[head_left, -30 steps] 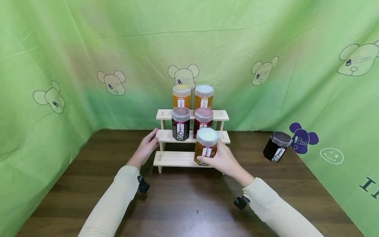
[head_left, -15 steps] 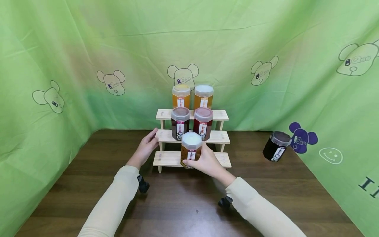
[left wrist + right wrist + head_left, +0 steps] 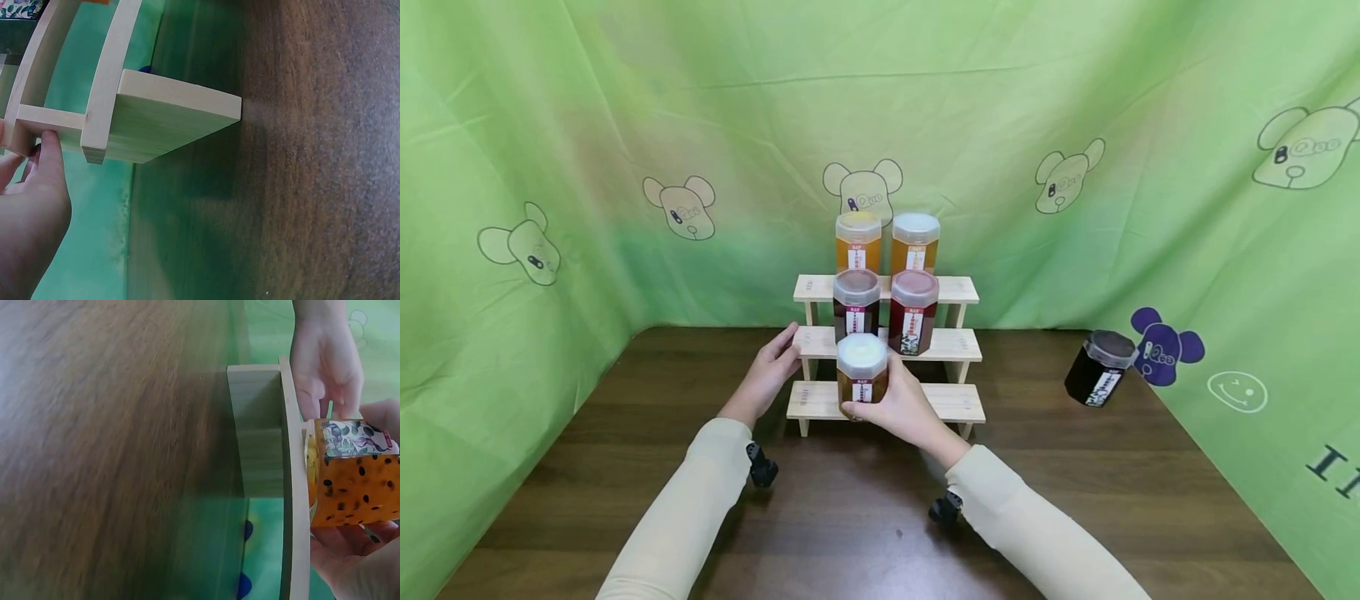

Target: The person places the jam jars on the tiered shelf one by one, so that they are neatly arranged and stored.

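Note:
My right hand [image 3: 904, 408] holds a six-sided jar [image 3: 854, 385] with a whitish lid, its thumb across the front. The jar stands upright over the left part of the lowest step of a three-step wooden stand [image 3: 953, 402]. In the right wrist view, orange filling with dark seeds shows through the jar [image 3: 357, 484], and its base is right at the step's board. At the stand's left end, my left hand [image 3: 764, 377] grips the middle step. A fingertip presses under that step in the left wrist view, while other fingers are partly hidden behind the wood.
Two yellow-orange jars, one [image 3: 914, 247] at right, fill the top step's middle. A dark jar [image 3: 856, 310] and a red jar [image 3: 913, 323] stand on the middle step. Another dark jar [image 3: 1099, 371] stands at the table's right, near the green curtain [image 3: 1000, 100].
My right hand has carried the orange jar leftward along the lowest step, from its right half to its left part. The left hand stays on the stand.

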Tool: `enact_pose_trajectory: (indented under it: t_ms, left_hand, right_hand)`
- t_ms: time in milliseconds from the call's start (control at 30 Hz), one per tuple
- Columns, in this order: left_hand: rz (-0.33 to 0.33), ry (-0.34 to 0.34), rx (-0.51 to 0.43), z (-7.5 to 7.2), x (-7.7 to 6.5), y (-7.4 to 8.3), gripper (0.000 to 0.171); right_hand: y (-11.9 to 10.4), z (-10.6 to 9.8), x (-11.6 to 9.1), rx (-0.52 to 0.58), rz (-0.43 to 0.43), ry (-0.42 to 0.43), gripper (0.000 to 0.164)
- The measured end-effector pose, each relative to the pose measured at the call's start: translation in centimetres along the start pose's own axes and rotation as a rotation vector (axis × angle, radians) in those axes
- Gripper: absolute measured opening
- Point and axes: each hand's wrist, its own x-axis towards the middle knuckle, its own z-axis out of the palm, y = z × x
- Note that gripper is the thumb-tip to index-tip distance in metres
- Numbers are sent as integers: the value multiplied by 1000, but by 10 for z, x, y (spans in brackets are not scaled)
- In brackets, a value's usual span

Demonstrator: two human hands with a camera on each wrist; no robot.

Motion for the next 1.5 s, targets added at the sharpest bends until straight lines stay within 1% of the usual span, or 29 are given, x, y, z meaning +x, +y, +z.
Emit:
enact_pose_trajectory:
  t_ms: [267, 433, 667, 800, 1000, 1133, 1333, 1500]
  left_hand:
    - [1, 2, 3, 0, 0, 1, 54]
    - [2, 1, 2, 1, 0, 1, 54]
    - [-6, 1, 15, 0, 1, -1, 55]
    - [-4, 1, 26, 0, 0, 0, 54]
    - [-9, 1, 38, 1, -1, 4, 55]
    - [-10, 7, 28, 2, -2, 6, 54]
    - [-19, 7, 27, 1, -1, 5, 55]
    - [-11, 5, 25, 1, -1, 4, 55]
  right_hand:
    - [3, 8, 4, -3, 5, 23, 96]
    - [3, 11, 3, -20, 5, 36, 95]
    - [3, 13, 1, -36, 23, 63, 89]
    - [2, 14, 3, -49, 37, 57, 91]
    - [-2, 13, 5, -66, 83, 36, 91]
    - [-3, 13, 4, -54, 85, 37, 88]
    - [-1, 14, 4, -47, 105, 29, 85]
    - [0, 15, 5, -45, 101, 29, 84]
